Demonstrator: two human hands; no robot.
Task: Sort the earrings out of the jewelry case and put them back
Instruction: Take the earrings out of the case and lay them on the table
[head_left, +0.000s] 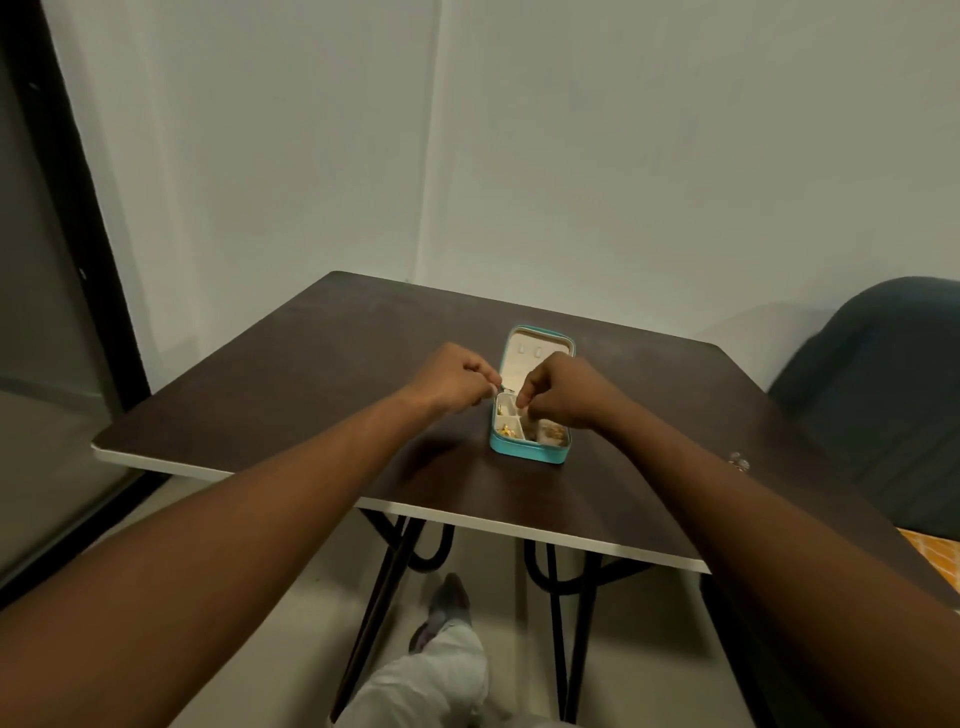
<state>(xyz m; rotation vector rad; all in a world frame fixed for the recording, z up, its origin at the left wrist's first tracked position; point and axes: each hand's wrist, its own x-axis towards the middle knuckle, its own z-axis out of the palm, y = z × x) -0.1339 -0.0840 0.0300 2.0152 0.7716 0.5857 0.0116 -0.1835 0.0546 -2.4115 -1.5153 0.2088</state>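
Observation:
A small teal jewelry case (524, 453) lies open on the dark table (332, 374), its cream lid (524, 347) flat behind it. Gold earrings (506, 429) fill the near-left compartment, and more gold pieces sit in the near-right one. My left hand (452, 382) hovers at the case's left edge, fingertips pinched on something tiny and silvery that I cannot make out. My right hand (561, 389) is over the case's middle, its fingers pinched down into a compartment; what it holds is hidden.
A small shiny item (738, 461) lies on the table at the right, by my right forearm. A dark blue chair (878, 384) stands to the right of the table. Walls close off the back; a dark door frame runs along the left.

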